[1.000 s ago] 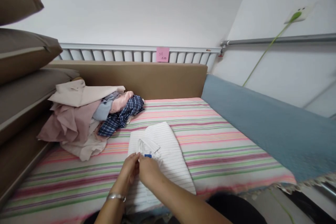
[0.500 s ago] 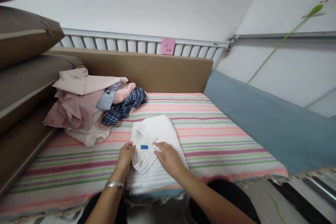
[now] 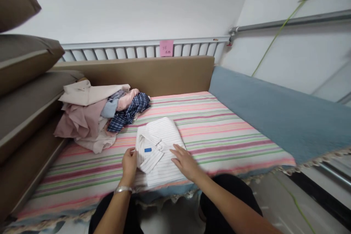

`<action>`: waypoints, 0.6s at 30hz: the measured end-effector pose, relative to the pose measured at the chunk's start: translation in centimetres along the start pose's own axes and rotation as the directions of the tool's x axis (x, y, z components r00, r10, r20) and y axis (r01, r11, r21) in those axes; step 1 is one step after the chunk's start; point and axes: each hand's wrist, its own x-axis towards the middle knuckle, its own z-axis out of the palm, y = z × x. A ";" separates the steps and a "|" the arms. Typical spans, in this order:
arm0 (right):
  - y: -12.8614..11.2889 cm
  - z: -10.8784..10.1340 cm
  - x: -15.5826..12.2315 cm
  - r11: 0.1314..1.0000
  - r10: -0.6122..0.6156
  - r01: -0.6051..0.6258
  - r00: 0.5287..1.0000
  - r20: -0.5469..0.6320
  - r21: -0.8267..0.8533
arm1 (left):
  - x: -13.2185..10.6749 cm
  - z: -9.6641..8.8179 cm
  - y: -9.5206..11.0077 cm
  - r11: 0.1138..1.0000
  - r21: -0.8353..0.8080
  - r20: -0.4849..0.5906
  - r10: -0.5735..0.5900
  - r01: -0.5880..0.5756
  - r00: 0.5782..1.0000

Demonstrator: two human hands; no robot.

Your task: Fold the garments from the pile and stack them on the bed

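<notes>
A white shirt (image 3: 166, 133) with thin dark stripes lies folded at the near edge of the bed, its collar toward my left hand and a blue label showing inside the neck. My left hand (image 3: 129, 162), with a silver bracelet at the wrist, pinches the shirt's edge beside the collar. Over the shirt's right side, my right hand (image 3: 186, 162) is open with its fingers stretched out; whether it touches the fabric I cannot tell.
Crumpled clothes (image 3: 85, 117) are heaped at the left, a blue plaid shirt (image 3: 128, 113) among them. Stacked brown cushions (image 3: 24, 80) rise at the far left. A brown board (image 3: 164, 75) backs the striped bedcover (image 3: 219, 131), and a blue padded side (image 3: 263, 106) borders its right.
My right hand has moved right, away from the collar, and its fingers have spread. My left hand stays at the shirt's left edge. The view has shifted slightly.
</notes>
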 end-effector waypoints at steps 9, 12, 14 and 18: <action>5.0 -3.0 7.9 0.640 0.572 -0.508 0.816 0.084 0.576 | -4.7 -2.0 -1.7 0.986 0.063 0.055 -0.155 0.151 0.986; 5.4 -2.9 10.3 0.511 0.567 -0.540 0.797 0.210 0.669 | -5.0 -2.2 -2.8 0.981 0.078 0.023 -0.179 0.177 0.984; 5.6 -2.9 12.0 0.448 0.544 -0.541 0.797 0.263 0.712 | -4.7 -2.2 -3.3 0.975 0.119 0.017 -0.192 0.189 0.981; 6.0 -2.6 15.1 0.384 0.489 -0.527 0.812 0.318 0.758 | -4.0 -0.9 -3.3 0.974 0.157 0.063 -0.173 0.162 0.983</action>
